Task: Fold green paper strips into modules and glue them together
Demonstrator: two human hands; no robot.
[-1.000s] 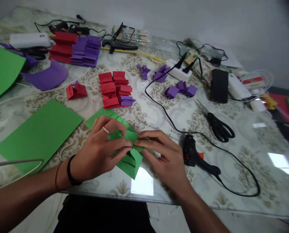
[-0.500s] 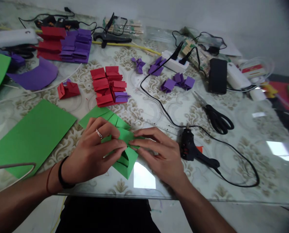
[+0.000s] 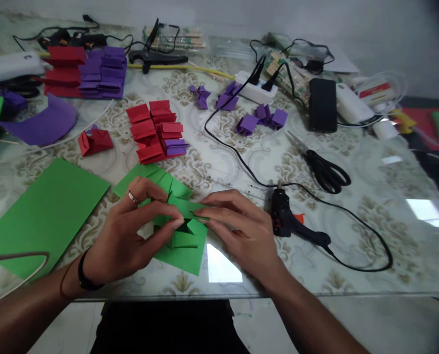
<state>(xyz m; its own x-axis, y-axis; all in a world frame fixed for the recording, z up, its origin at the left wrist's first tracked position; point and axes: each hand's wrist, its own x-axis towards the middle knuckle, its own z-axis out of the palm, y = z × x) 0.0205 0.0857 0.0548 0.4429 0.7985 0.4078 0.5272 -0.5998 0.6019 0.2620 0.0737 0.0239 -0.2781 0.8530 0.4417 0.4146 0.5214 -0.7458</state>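
A folded piece of green paper (image 3: 185, 248) lies near the table's front edge between my hands, with a raised fold and a dark gap at its middle. My left hand (image 3: 131, 231), with a ring and a black wristband, pinches the paper's left side between thumb and forefinger. From the other side my right hand (image 3: 239, 223) grips the raised fold with fingertips and thumb. Just behind them lies another creased green piece (image 3: 151, 173), partly covered by my left hand. Flat to the left rests a plain green sheet (image 3: 46, 211).
Red folded paper blocks (image 3: 145, 132) stand beyond my hands, with purple folded pieces (image 3: 247, 124) to their right. A black glue gun (image 3: 282, 211) with a trailing cord and black-handled scissors (image 3: 325, 169) lie right. Behind is a white power strip (image 3: 258, 88).
The green paper has turned slightly and its lower part shows more openly. My left fingers have shifted left and a bit apart from my right hand. The whole view has shifted slightly.
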